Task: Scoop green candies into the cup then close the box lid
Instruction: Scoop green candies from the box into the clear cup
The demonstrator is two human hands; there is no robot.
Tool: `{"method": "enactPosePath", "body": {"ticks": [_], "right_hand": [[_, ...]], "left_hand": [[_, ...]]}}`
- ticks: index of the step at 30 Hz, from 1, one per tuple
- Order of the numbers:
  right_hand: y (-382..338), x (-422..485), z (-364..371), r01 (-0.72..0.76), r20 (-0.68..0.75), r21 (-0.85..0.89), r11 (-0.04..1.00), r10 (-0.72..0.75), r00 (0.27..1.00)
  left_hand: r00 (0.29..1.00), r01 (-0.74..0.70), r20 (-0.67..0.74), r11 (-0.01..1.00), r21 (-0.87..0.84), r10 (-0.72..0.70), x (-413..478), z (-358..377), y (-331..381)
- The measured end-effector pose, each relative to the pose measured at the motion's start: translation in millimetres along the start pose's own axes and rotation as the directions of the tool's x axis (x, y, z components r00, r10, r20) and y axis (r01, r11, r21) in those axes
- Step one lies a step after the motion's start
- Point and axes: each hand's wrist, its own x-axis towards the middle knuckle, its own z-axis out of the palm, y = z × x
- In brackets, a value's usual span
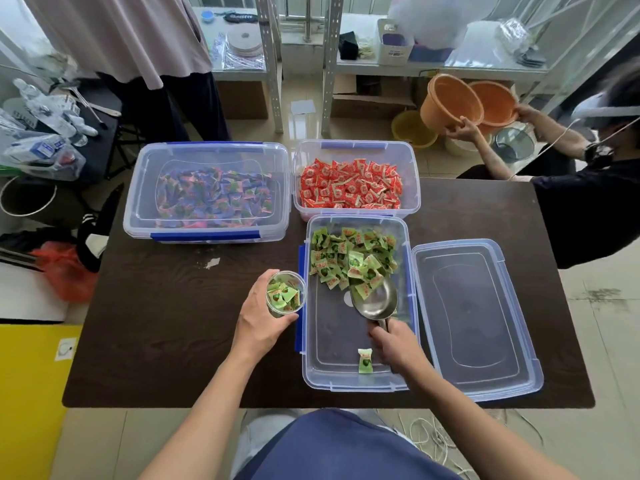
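Note:
An open clear box (313, 362) with blue clips holds a pile of green candies (349, 258) at its far end and one loose green candy (364, 361) near me. My right hand (394, 344) grips the handle of a metal scoop (375, 301), whose bowl lies at the pile's edge with a candy or two in it. My left hand (258, 318) holds a small clear cup (285, 294) just left of the box, with some green candies inside. The box's clear lid (474, 317) lies flat on the table to the right.
A closed box of purple candies (207, 192) and an open box of red candies (349, 188) stand at the far side of the dark table (166, 323). A person stands at the far left; another, seated at right, handles orange basins (453, 102).

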Motion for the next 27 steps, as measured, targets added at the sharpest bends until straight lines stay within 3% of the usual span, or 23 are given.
{"method": "enactPosePath", "body": {"ticks": [4, 9, 16, 21, 27], "right_hand": [[-26, -22, -14, 0.126, 0.119, -0.269, 0.955, -0.097, 0.988], [-67, -37, -10, 0.303, 0.29, -0.544, 0.783, -0.163, 0.943], [-113, -52, 7, 0.371, 0.328, -0.737, 0.565, -0.182, 0.927], [-139, -63, 20, 0.435, 0.381, -0.833, 0.344, -0.215, 0.899], [-148, -73, 27, 0.439, 0.377, -0.877, 0.194, -0.289, 0.88]], "left_hand": [[1.0, -0.019, -0.009, 1.0, 0.002, 0.019, 0, -1, 4], [0.997, -0.073, -0.027, 0.997, -0.004, 0.073, 1, 0, 7], [0.989, -0.128, -0.078, 0.989, -0.076, 0.122, -7, -2, 22], [0.991, -0.11, -0.082, 0.989, -0.101, 0.102, -9, -3, 22], [0.993, -0.095, -0.076, 0.99, -0.105, 0.088, -7, -3, 18]]}}
